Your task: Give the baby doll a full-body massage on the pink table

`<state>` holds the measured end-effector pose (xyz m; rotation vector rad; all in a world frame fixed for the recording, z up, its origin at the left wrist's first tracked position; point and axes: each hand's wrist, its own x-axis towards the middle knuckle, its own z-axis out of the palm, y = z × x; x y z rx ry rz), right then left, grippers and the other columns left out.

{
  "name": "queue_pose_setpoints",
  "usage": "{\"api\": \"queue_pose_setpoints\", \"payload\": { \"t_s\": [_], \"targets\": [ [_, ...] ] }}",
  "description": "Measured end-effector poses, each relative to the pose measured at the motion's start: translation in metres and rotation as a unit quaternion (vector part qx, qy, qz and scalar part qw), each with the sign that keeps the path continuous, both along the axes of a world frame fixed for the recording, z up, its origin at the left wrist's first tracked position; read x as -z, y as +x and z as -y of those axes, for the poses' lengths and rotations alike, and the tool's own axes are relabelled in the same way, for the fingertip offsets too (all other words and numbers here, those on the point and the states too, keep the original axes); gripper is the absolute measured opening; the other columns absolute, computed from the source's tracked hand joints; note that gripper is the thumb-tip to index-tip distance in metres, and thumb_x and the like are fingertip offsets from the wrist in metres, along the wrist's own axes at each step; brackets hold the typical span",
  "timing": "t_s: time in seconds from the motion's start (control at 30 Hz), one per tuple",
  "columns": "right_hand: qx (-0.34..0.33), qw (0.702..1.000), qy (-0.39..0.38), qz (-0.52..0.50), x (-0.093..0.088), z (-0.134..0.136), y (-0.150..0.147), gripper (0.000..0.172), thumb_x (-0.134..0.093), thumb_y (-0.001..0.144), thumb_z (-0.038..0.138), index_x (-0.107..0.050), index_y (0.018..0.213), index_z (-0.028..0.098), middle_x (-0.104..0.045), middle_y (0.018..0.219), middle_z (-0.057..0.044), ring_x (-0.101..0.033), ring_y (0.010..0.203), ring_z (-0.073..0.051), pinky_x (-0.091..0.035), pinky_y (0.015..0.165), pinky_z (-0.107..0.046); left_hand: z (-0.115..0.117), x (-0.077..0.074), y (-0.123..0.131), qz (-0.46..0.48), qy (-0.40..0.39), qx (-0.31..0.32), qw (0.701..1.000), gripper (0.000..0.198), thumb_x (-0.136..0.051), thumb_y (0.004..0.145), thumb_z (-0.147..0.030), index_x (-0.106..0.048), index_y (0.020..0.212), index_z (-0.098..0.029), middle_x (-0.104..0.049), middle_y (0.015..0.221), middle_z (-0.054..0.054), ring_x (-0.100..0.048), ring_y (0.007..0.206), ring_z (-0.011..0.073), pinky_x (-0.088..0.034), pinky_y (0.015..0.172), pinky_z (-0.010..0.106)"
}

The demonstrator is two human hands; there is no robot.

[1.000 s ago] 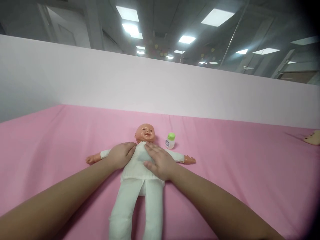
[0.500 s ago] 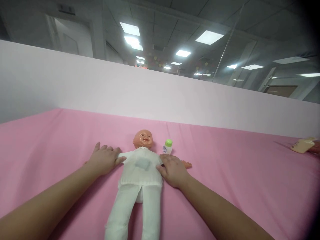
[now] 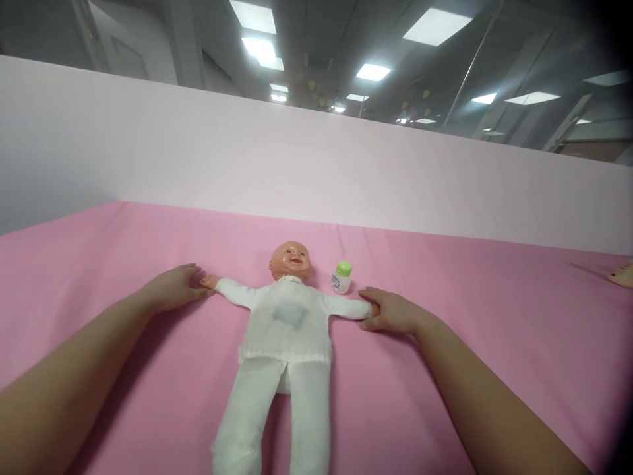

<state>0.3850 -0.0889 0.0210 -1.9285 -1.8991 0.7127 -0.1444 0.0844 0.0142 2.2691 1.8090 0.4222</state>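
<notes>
Pink sheet [image 3: 445,369] carries a white-clothed doll [image 3: 287,323], face-up between my hands. My left hand [image 3: 173,287] lies open, touching one wrist. My right hand [image 3: 393,311] pinches the other, with a bottle [image 3: 341,276] just beyond it. I judge this the arm-spreading step; further pulling calls for gentleness.

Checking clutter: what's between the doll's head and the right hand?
Head view: a small green-capped bottle stands on the pink sheet between the doll's head and the right hand, touching neither.
</notes>
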Motion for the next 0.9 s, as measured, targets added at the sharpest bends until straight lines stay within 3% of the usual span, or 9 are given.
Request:
{"api": "queue_pose_setpoints", "payload": {
  "t_s": [0.13, 0.2, 0.3, 0.47, 0.57, 0.7, 0.83, 0.9],
  "targets": [
    [0.025, 0.998, -0.008, -0.055, 0.006, -0.003, 0.010, 0.035, -0.081, 0.072, 0.049, -0.072, 0.092, 0.021, -0.067, 0.089, -0.003, -0.061, 0.080, -0.019, -0.043, 0.070, -0.028, 0.004, 0.001, 0.007, 0.031, -0.037, 0.042, 0.998, 0.052, -0.071, 0.073, -0.062, -0.074, 0.111, -0.028, -0.075, 0.121, 0.009, -0.070, 0.108, 0.0352, -0.051, 0.084, 0.036],
    [0.040, 0.998, 0.004, -0.055, 0.006, -0.005, 0.009, 0.035, -0.083, 0.070, 0.049, -0.069, 0.083, 0.020, -0.064, 0.081, -0.001, -0.057, 0.074, -0.017, -0.039, 0.065, -0.027, 0.010, -0.002, 0.014, 0.040, -0.042, 0.042, 0.997, 0.050, -0.071, 0.073, -0.058, -0.073, 0.113, -0.027, -0.075, 0.117, 0.008, -0.070, 0.105, 0.0329, -0.050, 0.082, 0.035],
    [0.058, 0.996, 0.018, -0.066, 0.004, -0.008, 0.010, 0.042, -0.088, 0.064, 0.050, -0.070, 0.086, 0.020, -0.064, 0.082, -0.001, -0.056, 0.075, -0.017, -0.037, 0.063, -0.026, 0.016, -0.007, 0.022, 0.070, -0.034, 0.006, 0.997, 0.051, -0.073, 0.073, -0.053, -0.071, 0.116, -0.025, -0.075, 0.114, 0.008, -0.069, 0.102, 0.0306, -0.049, 0.078, 0.033],
    [0.083, 0.979, 0.009, -0.184, 0.011, -0.014, 0.015, 0.047, -0.086, 0.069, 0.055, -0.068, 0.091, 0.018, -0.062, 0.078, 0.000, -0.049, 0.068, -0.012, -0.036, 0.061, -0.024, 0.016, -0.006, 0.027, 0.244, -0.048, -0.067, 0.966, 0.043, -0.077, 0.074, -0.047, -0.071, 0.108, -0.021, -0.074, 0.097, 0.008, -0.067, 0.080, 0.0238, -0.046, 0.062, 0.029],
    [0.118, 0.939, 0.000, -0.324, 0.021, -0.018, 0.018, 0.047, -0.077, 0.081, 0.059, -0.069, 0.101, 0.017, -0.059, 0.075, 0.000, -0.044, 0.061, -0.009, -0.035, 0.053, -0.022, 0.013, -0.001, 0.031, 0.382, -0.125, -0.055, 0.914, 0.036, -0.080, 0.070, -0.041, -0.070, 0.097, -0.019, -0.067, 0.078, 0.005, -0.054, 0.056, 0.0148, -0.035, 0.048, 0.026],
    [0.187, 0.864, 0.012, -0.467, 0.028, -0.024, 0.018, 0.032, -0.075, 0.090, 0.044, -0.068, 0.105, 0.018, -0.060, 0.079, -0.001, -0.051, 0.062, -0.009, -0.044, 0.050, -0.019, 0.014, 0.000, 0.040, 0.502, -0.201, -0.065, 0.839, 0.029, -0.077, 0.070, -0.037, -0.068, 0.089, -0.017, -0.064, 0.074, 0.003, -0.047, 0.048, 0.0108, -0.029, 0.041, 0.024],
    [0.202, 0.792, -0.003, -0.576, 0.028, -0.030, 0.016, 0.022, -0.062, 0.099, 0.036, -0.068, 0.100, 0.015, -0.068, 0.095, -0.008, -0.066, 0.084, -0.013, -0.062, 0.072, -0.020, 0.017, -0.002, 0.044, 0.519, -0.207, -0.103, 0.823, 0.036, -0.081, 0.070, -0.042, -0.071, 0.093, -0.015, -0.069, 0.075, 0.006, -0.059, 0.056, 0.0142, -0.039, 0.042, 0.023],
    [0.198, 0.774, -0.017, -0.601, 0.028, -0.030, 0.016, 0.021, -0.065, 0.098, 0.034, -0.070, 0.099, 0.013, -0.069, 0.101, -0.011, -0.068, 0.091, -0.015, -0.064, 0.079, -0.023, 0.017, -0.002, 0.043, 0.518, -0.201, -0.099, 0.825, 0.036, -0.082, 0.069, -0.036, -0.072, 0.096, -0.015, -0.072, 0.081, 0.007, -0.063, 0.060, 0.0150, -0.043, 0.045, 0.023]
  ]
}}
